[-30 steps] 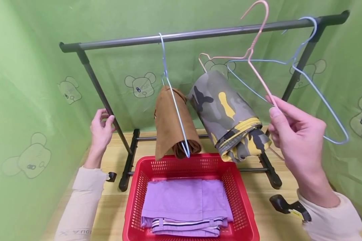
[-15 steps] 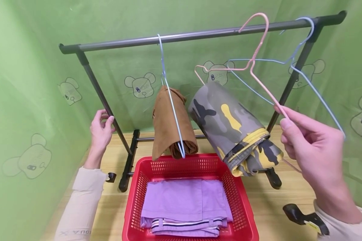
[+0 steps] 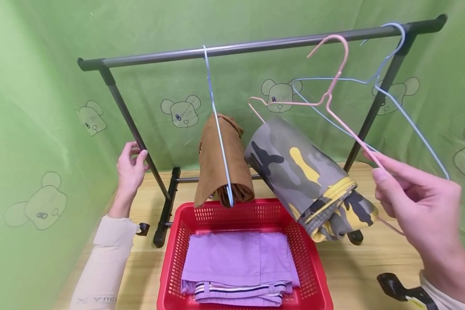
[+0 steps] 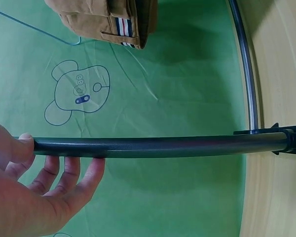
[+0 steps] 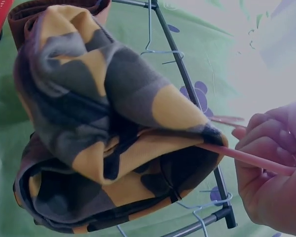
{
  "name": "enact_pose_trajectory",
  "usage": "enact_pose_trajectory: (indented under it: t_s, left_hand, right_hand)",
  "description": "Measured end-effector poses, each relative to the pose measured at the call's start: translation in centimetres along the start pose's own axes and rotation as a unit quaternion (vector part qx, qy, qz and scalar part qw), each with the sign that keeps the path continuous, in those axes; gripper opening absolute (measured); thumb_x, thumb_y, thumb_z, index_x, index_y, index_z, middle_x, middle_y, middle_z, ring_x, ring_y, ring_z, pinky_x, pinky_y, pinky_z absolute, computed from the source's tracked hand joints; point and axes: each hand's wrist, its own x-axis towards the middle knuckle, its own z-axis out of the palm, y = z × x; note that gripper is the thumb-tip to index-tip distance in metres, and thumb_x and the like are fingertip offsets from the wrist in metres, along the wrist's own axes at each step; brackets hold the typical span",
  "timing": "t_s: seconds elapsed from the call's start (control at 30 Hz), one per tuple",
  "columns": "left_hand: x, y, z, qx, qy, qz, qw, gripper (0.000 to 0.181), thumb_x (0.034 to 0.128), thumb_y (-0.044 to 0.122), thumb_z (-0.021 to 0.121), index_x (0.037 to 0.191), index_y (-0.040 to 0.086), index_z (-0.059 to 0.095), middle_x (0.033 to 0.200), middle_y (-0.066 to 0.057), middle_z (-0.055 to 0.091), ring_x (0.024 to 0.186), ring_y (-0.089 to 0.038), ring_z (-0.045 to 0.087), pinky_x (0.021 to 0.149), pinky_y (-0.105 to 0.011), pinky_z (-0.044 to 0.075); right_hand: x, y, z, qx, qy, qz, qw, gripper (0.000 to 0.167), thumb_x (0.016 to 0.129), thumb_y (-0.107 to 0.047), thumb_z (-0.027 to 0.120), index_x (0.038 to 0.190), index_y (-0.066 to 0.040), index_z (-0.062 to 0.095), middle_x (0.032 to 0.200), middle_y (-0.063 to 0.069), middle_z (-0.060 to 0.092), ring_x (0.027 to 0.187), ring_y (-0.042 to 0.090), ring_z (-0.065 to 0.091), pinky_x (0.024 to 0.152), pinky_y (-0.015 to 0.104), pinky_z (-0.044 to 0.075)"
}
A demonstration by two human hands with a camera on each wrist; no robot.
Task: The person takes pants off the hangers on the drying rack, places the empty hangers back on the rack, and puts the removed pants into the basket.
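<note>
My right hand [image 3: 426,202] pinches the sloping arm of a pink wire hanger [image 3: 346,125] between thumb and fingers. Over that hanger drapes a folded grey, black and yellow camouflage garment [image 3: 294,163], tilted down to the right. In the head view the hook overlaps the black clothes rack's rail [image 3: 255,46]; it looks to be in front, lower than the rail's top. My left hand [image 3: 130,165] grips the rack's left post [image 4: 163,147], thumb on one side and fingers on the other. Brown folded trousers [image 3: 217,159] hang on a blue hanger [image 3: 220,129] from the rail.
Below the rail, a red plastic basket [image 3: 166,262] holds folded purple trousers [image 3: 232,258] on the wood-grain floor [image 3: 356,267]. A bare blue hanger [image 3: 408,122] hangs at the rail's right end. Green cloth [image 3: 224,21] with bear drawings surrounds the rack.
My right hand has moved down and to the right, lowering the pink hanger and camouflage garment; its hook dropped from above the rail. The brown trousers' hanger swung slightly. My left hand stayed put.
</note>
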Motion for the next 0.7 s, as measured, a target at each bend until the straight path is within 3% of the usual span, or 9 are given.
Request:
enact_pose_trajectory:
  t_s: [0.13,0.47,0.6,0.7]
  left_hand:
    - [0.0,0.0,-0.2,0.004,0.006,0.002,1.0000,0.032,0.1073,0.012,0.051,0.136,-0.001,0.049,0.127,-0.023,0.058,0.110,-0.038,0.065,0.083,-0.034,0.062]
    - [-0.2,0.0,-0.8,-0.001,0.005,-0.001,1.0000,0.034,0.1071,0.012,0.052,0.138,-0.001,0.049,0.128,-0.022,0.057,0.107,-0.033,0.064,0.083,-0.034,0.062]
    - [-0.1,0.1,-0.9,0.001,0.005,0.002,1.0000,0.034,0.1072,0.013,0.052,0.138,-0.001,0.049,0.128,-0.023,0.057,0.108,-0.035,0.065,0.082,-0.034,0.062]
    - [0.0,0.2,-0.9,-0.001,0.003,0.000,1.0000,0.033,0.1072,0.012,0.052,0.137,-0.002,0.049,0.127,-0.022,0.057,0.109,-0.036,0.065,0.083,-0.034,0.062]
  right_hand:
    - [-0.4,0.4,-0.6,-0.056,-0.024,0.003,0.9981,0.032,0.092,0.013,0.064,0.124,0.014,0.065,0.056,0.004,0.056,0.043,0.012,0.043,0.031,0.030,0.020]
    - [-0.9,0.6,-1.3,-0.127,-0.086,-0.031,0.9877,0.035,0.090,0.018,0.064,0.124,0.012,0.066,0.060,0.002,0.061,0.043,0.009,0.043,0.030,0.030,0.025]
    - [-1.0,0.7,-1.8,-0.054,-0.100,-0.032,0.9930,0.034,0.089,0.023,0.060,0.123,0.018,0.063,0.060,0.003,0.059,0.045,0.010,0.043,0.032,0.030,0.025]
    - [-1.1,0.9,-2.2,0.010,-0.118,-0.047,0.9919,0.033,0.088,0.027,0.056,0.120,0.023,0.061,0.058,0.002,0.054,0.045,0.010,0.040,0.032,0.026,0.021]
